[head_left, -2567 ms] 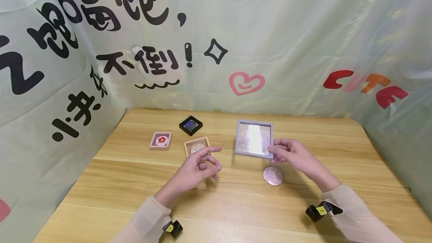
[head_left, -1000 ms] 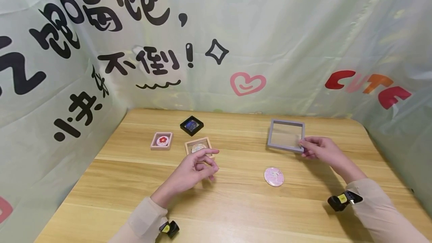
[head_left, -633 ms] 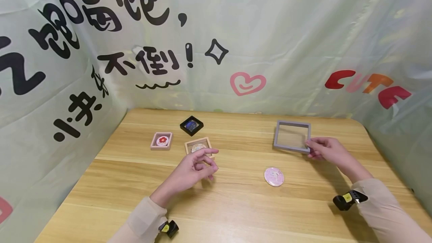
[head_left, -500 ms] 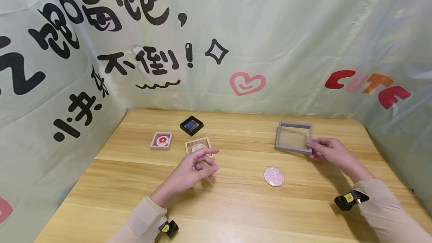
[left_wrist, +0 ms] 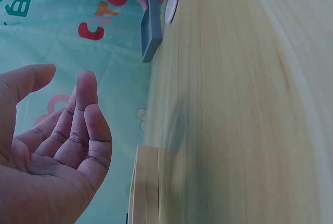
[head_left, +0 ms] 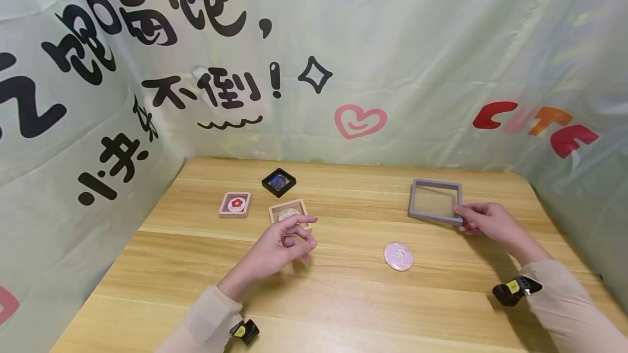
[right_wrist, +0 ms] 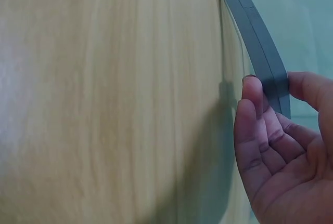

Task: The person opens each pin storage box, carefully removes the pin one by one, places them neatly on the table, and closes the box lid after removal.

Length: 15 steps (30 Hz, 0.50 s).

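Observation:
My right hand (head_left: 493, 225) pinches the near right corner of a square grey display frame (head_left: 435, 219) with a see-through middle, thumb on top and fingers beneath. In the right wrist view the held end of the grey frame (right_wrist: 257, 37) stands off the table; whether its far edge touches wood I cannot tell. In front of it lies a round pink badge (head_left: 398, 256), flat on the table. My left hand (head_left: 279, 249) hovers with loosely bent fingers, holding nothing. Below it sits a light wooden-coloured frame (head_left: 287, 204) with a round badge inside, partly hidden by that hand.
Farther left on the wooden table (head_left: 196, 287) are a pink frame (head_left: 225, 212) with a red-flower badge and a black frame (head_left: 278, 192) with a blue round piece. A printed cloth (head_left: 417, 42) hangs behind the table and along both sides.
The right hand has carried the grey frame rightward, then slightly toward me and lower. The glare on its clear middle is gone. The left hand and the pink badge stay nearly where they were.

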{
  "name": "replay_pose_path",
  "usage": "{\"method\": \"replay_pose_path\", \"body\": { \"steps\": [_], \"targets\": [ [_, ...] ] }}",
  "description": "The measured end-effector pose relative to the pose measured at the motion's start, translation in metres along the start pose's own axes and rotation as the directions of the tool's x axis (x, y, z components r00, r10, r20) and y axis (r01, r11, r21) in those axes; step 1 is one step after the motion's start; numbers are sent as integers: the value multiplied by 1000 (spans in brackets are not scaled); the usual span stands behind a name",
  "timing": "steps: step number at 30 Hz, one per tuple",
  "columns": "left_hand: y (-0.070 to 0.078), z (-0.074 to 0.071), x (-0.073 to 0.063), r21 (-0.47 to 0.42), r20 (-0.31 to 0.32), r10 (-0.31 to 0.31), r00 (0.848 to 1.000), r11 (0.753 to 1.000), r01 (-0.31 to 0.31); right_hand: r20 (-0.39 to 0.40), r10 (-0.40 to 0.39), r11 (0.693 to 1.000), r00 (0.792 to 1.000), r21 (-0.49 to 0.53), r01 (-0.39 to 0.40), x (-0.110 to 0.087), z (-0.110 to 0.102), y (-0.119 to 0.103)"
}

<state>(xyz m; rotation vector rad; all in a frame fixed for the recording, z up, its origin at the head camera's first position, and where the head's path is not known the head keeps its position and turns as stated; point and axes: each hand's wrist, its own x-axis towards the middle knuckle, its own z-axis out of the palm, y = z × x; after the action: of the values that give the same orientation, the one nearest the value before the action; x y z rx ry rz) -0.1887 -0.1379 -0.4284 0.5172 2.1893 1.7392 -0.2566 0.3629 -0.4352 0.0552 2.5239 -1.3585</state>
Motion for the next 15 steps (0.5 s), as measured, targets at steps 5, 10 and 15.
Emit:
{"method": "replay_pose_path", "body": {
  "steps": [5, 10, 15],
  "targets": [
    [0, 0, 0, 1, 0, 1, 1000, 1000, -1, -23, 1, 999, 1000, -51, -3, -1, -4, 4],
    [0, 0, 0, 1, 3, 6, 1000, 1000, -7, -48, -9, 996, 999, -94, 4, -1, -6, 7],
    [-1, -1, 0, 1, 3, 7, 1000, 1000, -7, -78, -10, 990, 997, -140, -2, -1, -8, 10]
  ]
}}
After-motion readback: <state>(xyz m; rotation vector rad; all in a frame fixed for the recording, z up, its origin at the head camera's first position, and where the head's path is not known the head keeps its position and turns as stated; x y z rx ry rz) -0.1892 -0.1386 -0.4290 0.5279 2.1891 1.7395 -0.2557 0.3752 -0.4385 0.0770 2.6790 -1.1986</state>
